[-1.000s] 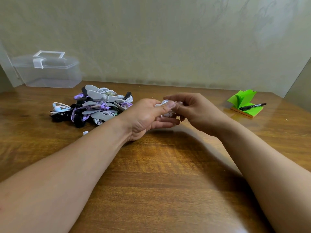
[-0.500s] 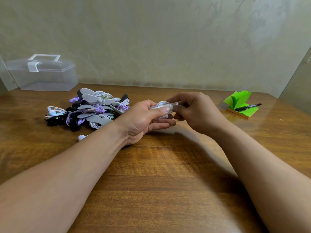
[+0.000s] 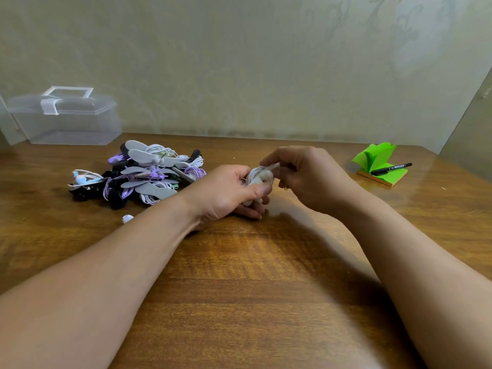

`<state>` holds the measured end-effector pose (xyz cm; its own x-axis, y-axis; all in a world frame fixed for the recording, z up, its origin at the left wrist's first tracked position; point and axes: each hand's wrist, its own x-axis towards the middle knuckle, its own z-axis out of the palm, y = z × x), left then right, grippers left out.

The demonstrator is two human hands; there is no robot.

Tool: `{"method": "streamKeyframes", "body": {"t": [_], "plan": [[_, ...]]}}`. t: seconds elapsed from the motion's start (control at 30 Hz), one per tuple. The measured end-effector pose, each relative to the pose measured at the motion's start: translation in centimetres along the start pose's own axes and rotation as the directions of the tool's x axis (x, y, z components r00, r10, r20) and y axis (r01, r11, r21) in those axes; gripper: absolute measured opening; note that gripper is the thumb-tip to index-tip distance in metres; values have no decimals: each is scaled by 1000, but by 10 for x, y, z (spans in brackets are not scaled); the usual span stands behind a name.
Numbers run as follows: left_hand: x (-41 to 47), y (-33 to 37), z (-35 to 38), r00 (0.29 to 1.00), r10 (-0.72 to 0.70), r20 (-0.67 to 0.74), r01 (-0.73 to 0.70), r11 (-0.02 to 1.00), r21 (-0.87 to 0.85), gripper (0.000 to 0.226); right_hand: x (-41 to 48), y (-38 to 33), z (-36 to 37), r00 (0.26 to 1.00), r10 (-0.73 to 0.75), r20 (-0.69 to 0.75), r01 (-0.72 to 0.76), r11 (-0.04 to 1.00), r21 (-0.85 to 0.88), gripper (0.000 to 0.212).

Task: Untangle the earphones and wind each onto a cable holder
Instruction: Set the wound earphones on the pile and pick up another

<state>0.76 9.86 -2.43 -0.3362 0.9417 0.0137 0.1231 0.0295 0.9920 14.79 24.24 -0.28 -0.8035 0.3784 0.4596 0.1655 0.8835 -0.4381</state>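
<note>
Nearest, bare wooden table [image 3: 239,302] beneath two forearms. At mid-table, just above the wood, the task's thing: a white earphone bundle [image 3: 255,177], coiled on seemingly a pale cable holder [image 3: 273,166], holder and cord hard to tell apart in the blur. Left hand [image 3: 226,195] wrapped round the coil, fingers curled beneath and thumb pressed on top. Right hand [image 3: 311,179] curled too, fingertips [image 3: 264,163] pinching the pale tab sticking out at the coil's upper edge. Probably the closing of one winding, with the last turn laid and the end awaiting its tuck. To do it well: clamp the turns under the left thumb against springing loose; draw the tab or cord end snug with the right pinch, never hard, to spare thin cord from kinking; seat plug and buds flat against the coil, not dangling; check for stray loops before letting go. Just left of the left forearm, a small loose white piece [image 3: 127,218] on the wood, seemingly an earbud, worth collecting. Farther left, a heap of earphones and holders [image 3: 149,177] in grey, purple, black and white, many apparently wound already; a fair place for the finished one, apart from anything unwound. Off to the right, green sticky notes [image 3: 378,158] with a black marker [image 3: 391,169] lying across. Farthest, against the wall, a clear lidded box [image 3: 64,121].
</note>
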Motion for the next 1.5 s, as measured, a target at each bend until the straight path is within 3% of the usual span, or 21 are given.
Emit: {"method": "streamKeyframes", "body": {"t": [0.2, 0.37, 0.5, 0.87, 1.07, 1.3, 1.5], "plan": [[4, 2, 7, 998, -41, -38, 34, 985, -172, 35, 1, -3, 7, 1000, 6, -22, -6, 1000, -21, 27], [5, 1, 7, 993, -14, -119, 2, 995, -98, 37, -1, -7, 3, 1000, 24, -4, -24, 995, 98, 33], [3, 4, 1, 996, -47, -77, 35, 988, -151, 44, 0, -4, -3, 997, 59, 53, -70, 970, 234, 40], [3, 6, 0, 991, -81, -107, 63, 984, -165, 39, 3, 1, -5, 998, 46, 49, -56, 971, 232, 21], [3, 5, -1, 993, -59, -104, 33, 970, -240, 41, 0, -1, -1, 998, 40, 56, -53, 963, 265, 31], [5, 0, 2, 991, 24, -129, -35, 996, -84, 11, 2, 5, -12, 1000, 11, -25, -4, 968, 249, 31], [9, -4, 1, 984, 69, -165, -83, 993, -78, 15, 1, 4, -16, 1000, 2, -20, 2, 974, 225, 32]]}}
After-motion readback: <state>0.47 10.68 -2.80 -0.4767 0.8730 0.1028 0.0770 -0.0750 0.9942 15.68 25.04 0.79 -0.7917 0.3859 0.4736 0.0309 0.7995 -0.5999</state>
